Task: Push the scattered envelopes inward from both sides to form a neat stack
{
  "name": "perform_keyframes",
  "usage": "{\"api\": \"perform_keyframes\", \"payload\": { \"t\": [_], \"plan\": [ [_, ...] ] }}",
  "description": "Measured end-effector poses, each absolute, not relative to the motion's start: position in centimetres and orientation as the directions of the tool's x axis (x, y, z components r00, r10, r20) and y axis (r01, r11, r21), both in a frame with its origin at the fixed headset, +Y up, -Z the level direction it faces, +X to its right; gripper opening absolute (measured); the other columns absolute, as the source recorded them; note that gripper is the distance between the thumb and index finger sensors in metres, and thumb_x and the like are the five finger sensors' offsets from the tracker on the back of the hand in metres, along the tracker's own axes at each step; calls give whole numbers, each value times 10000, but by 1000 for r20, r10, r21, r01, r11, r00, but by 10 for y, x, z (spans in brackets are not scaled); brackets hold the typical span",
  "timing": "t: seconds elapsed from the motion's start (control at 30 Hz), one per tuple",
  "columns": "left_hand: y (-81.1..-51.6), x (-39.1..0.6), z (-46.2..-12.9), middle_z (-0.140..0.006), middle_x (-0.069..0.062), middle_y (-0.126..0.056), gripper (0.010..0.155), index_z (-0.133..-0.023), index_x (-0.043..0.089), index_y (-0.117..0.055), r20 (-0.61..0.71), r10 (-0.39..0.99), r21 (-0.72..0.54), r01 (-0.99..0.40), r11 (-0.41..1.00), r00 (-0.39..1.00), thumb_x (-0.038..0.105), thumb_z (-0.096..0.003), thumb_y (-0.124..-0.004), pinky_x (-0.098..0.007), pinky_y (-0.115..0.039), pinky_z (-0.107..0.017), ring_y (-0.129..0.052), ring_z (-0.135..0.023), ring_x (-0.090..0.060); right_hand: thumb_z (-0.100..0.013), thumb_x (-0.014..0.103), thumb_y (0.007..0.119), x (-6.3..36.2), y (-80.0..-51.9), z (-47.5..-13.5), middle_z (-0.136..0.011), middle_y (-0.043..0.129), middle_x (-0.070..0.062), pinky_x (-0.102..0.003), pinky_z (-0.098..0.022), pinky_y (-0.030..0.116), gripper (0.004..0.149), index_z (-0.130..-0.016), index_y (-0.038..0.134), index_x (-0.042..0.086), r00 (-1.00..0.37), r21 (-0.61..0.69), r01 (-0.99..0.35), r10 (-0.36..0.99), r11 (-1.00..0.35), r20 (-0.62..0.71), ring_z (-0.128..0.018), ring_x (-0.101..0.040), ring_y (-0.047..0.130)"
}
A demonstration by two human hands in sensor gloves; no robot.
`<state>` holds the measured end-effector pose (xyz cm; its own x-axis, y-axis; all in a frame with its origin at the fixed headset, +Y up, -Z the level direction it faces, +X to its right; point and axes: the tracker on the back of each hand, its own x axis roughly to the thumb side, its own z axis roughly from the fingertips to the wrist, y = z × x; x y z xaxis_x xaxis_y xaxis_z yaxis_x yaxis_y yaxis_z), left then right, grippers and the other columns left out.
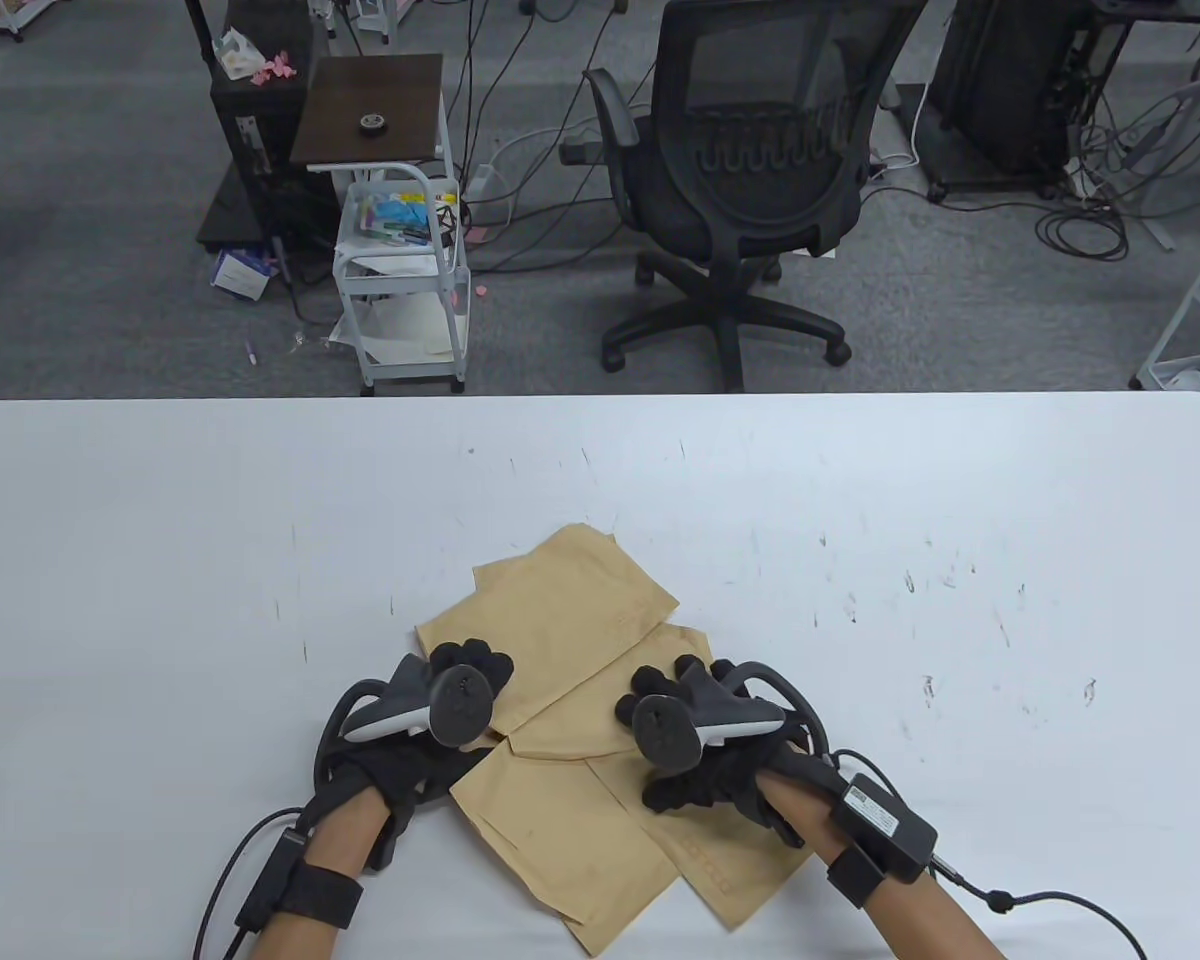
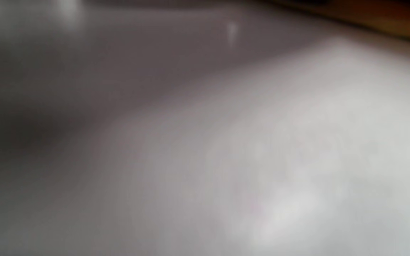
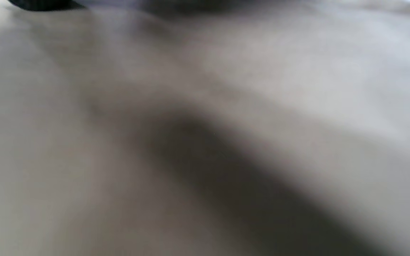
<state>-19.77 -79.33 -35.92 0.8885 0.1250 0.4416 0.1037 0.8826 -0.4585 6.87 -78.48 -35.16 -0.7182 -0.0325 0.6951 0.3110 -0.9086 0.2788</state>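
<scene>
Several tan paper envelopes [image 1: 570, 620] lie overlapped and fanned out on the white table [image 1: 160, 560], near its front middle. My left hand [image 1: 460, 690] rests on the left part of the pile, fingers laid on the paper. My right hand [image 1: 675, 705] rests on the right part of the pile, fingers on an envelope [image 1: 650, 655]. Two more envelopes [image 1: 560, 840] stick out toward me between my wrists. Neither hand grips anything that I can see. Both wrist views are blurred and show only pale surface.
The table's far edge [image 1: 600, 398] runs across the view. Beyond it stand a black office chair [image 1: 750, 170], a white cart [image 1: 400, 270] with a brown top, and cables on the grey floor. Cables run from both wrists [image 1: 1050, 905].
</scene>
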Motion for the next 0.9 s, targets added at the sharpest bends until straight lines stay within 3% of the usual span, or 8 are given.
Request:
{"api": "perform_keyframes", "payload": {
  "t": [0.07, 0.23, 0.37, 0.47, 0.53, 0.63, 0.8, 0.9],
  "plan": [
    [-792, -197, -358, -1179, 42, -169, 670, -1045, 437, -187, 457, 126, -443, 102, 890, 881, 371, -519, -597, -484, -367, -847, -197, -1115, -301, -425, 570, 605, 69, -780, -351, -1167, 178, -191, -758, -668, 322, 872, -1084, 198, 168, -703, 221, 258, -26, -940, 711, -994, -596, 288],
    [-768, -214, -359, -1174, 31, -226, 670, -1040, 418, -270, 429, 96, -317, 50, 947, 898, 277, -493, -630, -513, -393, -823, -221, -1098, -328, -439, 512, 689, 83, -729, -357, -1131, 632, -180, -710, -674, 533, 732, -1066, 566, 156, -729, 190, 218, -30, -957, 684, -940, -482, 708],
    [-752, -232, -357, -1179, -79, -148, 662, -1078, 348, -249, 354, 336, -403, -182, 897, 873, 293, -508, -582, -613, -310, -800, -142, -1080, -425, -438, 480, 753, 101, -729, -365, -1199, 408, -235, -753, -686, 440, 850, -1123, 384, 137, -795, 260, 302, -92, -917, 599, -998, -562, 546],
    [-767, -217, -354, -1123, -189, 79, 930, -1089, 273, -47, 313, 499, -601, -238, 763, 808, 618, -453, -631, -704, -125, -735, 53, -1004, -511, -423, 502, 750, 106, -762, -372, -1183, 204, -287, -765, -684, 363, 973, -1113, 226, 60, -779, 249, 456, -248, -854, 576, -1004, -607, 402],
    [-783, -196, -347, -1045, -185, 233, 1059, -1024, 259, 103, 349, 376, -657, -62, 751, 858, 674, -408, -652, -726, -25, -703, 180, -955, -510, -368, 556, 624, 104, -775, -372, -1165, 158, -292, -746, -691, 375, 1006, -1089, 151, 38, -763, 242, 507, -301, -827, 572, -1007, -585, 397],
    [-799, -165, -338, -1041, -183, 216, 1073, -979, 246, 155, 531, -45, -477, 342, 810, 846, 706, -334, -568, -719, -126, -744, 113, -985, -510, -380, 576, 613, 99, -777, -368, -1167, 201, -294, -740, -687, 404, 1011, -1089, 145, 28, -805, 230, 380, -198, -896, 560, -994, -569, 466],
    [-784, -159, -342, -1159, -129, -154, 853, -1073, 263, -138, 516, -17, -307, 204, 929, 856, 499, -428, -644, -545, -492, -789, -357, -1095, -391, -376, 580, 581, 92, -767, -362, -1151, 435, -261, -665, -685, 549, 941, -1098, 298, 48, -759, 47, 418, -321, -907, 566, -945, -475, 658],
    [-774, -172, -342, -1162, -71, -271, 755, -1072, 306, -248, 505, -46, -194, 165, 967, 862, 435, -450, -656, -403, -641, -738, -553, -1054, -308, -369, 583, 675, 100, -744, -363, -1171, 363, -272, -692, -695, 508, 989, -1107, 279, 56, -757, 147, 416, -252, -897, 603, -972, -506, 599]
  ]
}}
